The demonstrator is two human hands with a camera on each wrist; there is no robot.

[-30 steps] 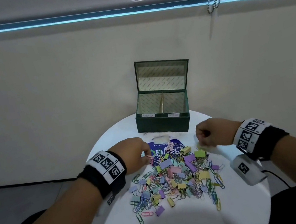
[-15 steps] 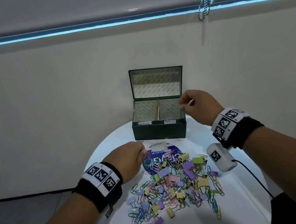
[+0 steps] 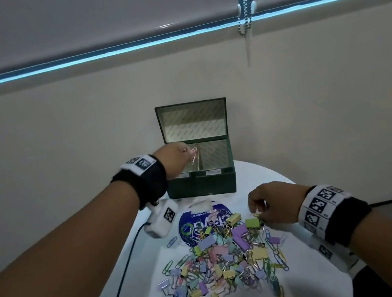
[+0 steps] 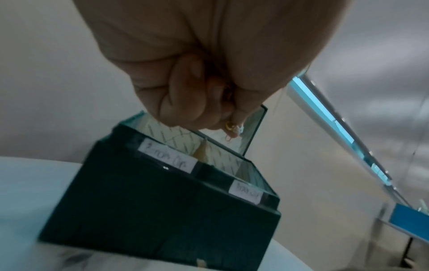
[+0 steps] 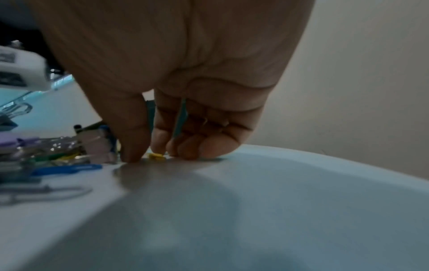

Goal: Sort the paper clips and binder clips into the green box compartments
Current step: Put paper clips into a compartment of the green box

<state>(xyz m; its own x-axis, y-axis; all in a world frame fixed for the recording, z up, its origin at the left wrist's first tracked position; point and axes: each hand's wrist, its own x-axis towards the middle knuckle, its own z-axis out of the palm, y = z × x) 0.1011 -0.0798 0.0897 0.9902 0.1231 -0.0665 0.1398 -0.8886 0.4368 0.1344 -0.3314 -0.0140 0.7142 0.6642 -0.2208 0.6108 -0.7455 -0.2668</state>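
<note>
The green box (image 3: 201,186) stands open at the far edge of the round white table (image 3: 302,293), lid upright, a divider splitting it in two. My left hand (image 3: 187,151) hovers over the left compartment and pinches a few paper clips (image 3: 194,155) that dangle from its fingertips. In the left wrist view the left hand (image 4: 230,117) is curled above the box (image 4: 162,210), with the paper clips (image 4: 232,128) below it. A pile of pastel clips (image 3: 222,259) lies mid-table. At its far right edge my right hand (image 3: 256,209) (image 5: 144,155) pinches a yellow paper clip (image 5: 156,156) on the table.
A round blue sticker (image 3: 201,218) lies partly under the pile's far side. The left wrist camera (image 3: 162,220) hangs low and its cable (image 3: 124,283) trails across the table's left part. A wall rises right behind the box. White labels (image 4: 169,159) mark the compartments.
My left hand rose from the pile to the box's left compartment with paper clips. My right hand left the box and came down to the pile's far right edge.
</note>
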